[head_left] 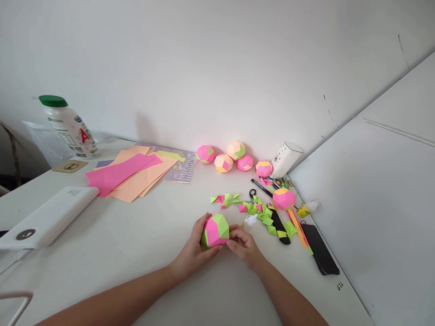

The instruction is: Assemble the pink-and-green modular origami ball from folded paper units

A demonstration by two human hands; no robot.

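A pink and green faceted paper ball (pixel 217 230) is held just above the white table. My left hand (pixel 194 248) wraps round its left side and underside, the thumb along the bottom edge. Against its right side, my right hand (pixel 245 246) has curled fingers, with thumb and fingertips pressed to the paper. Whether a small piece is pinched there I cannot make out. Just beyond the right hand lies a white-capped glue bottle (pixel 250 220). Small folded green and pink paper pieces (pixel 263 213) are scattered behind it.
Several finished paper balls (pixel 223 163) line the wall. Pink and peach paper sheets (pixel 131 174) lie left, near a power bank (pixel 64 217) and a green-capped bottle (pixel 70 129). At right are a box cutter (pixel 280 226), a black phone (pixel 319 249) and a yellow bottle (pixel 307 208).
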